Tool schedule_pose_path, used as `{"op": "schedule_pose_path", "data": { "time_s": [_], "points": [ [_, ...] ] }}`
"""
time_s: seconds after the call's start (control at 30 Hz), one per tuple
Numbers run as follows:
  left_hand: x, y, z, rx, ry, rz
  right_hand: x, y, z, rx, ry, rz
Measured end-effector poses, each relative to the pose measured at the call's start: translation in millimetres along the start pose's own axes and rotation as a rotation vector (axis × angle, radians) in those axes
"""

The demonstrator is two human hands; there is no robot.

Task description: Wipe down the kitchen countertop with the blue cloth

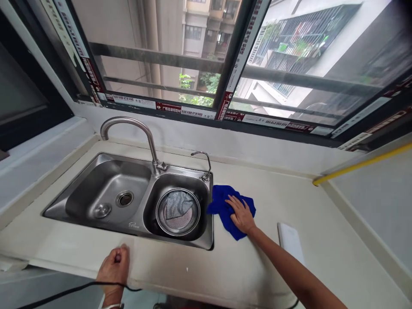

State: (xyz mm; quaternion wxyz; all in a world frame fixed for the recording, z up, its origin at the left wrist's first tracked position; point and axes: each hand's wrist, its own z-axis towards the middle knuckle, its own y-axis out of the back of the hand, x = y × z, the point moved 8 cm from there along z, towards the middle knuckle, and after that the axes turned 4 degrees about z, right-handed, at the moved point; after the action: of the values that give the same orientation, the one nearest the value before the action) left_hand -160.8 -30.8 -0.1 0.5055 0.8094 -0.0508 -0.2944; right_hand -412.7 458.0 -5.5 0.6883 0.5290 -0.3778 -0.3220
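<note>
My right hand (241,213) lies palm down on a blue cloth (230,227), fingers stretched out and spread. The cloth is crumpled flat on the pale countertop (257,266), and one corner of it touches the right rim of the sink (210,234). Near the counter's front edge, my left hand (114,267) is curled into a fist with nothing visible in it. A black cable passes across that wrist. Inside the right basin stands a round metal pan (161,223), holding a perforated strainer (184,222) with a grey cloth (179,204) draped in it.
A tall curved faucet (151,141) rises behind the two basins, and a thin small spout (208,165) stands at the back right. A round metal stopper (102,210) sits in the left basin. Right of my forearm lies a white flat box (290,240). A yellow pipe (360,164) crosses the right wall.
</note>
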Motion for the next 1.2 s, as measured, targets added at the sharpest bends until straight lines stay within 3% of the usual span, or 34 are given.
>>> {"op": "schedule_pose_path", "data": {
  "time_s": [0.43,0.67,0.9,1.2],
  "points": [
    [7.4,-4.2,2.7,-0.067,0.013,0.052,-66.0,-6.7,88.7,-0.155,-0.402,-0.077],
    [10.6,-5.7,5.0,-0.060,0.010,0.075,-85.5,-12.7,113.8,-0.153,-0.494,-0.068],
    [5.9,-3.1,4.2,-0.015,0.003,0.099,-73.4,-15.3,100.7,-0.181,-0.517,-0.068],
    [-6.6,3.0,0.9,-0.027,-0.118,0.089,-14.6,-7.2,47.6,-0.284,-0.507,-0.050]
  ]
}}
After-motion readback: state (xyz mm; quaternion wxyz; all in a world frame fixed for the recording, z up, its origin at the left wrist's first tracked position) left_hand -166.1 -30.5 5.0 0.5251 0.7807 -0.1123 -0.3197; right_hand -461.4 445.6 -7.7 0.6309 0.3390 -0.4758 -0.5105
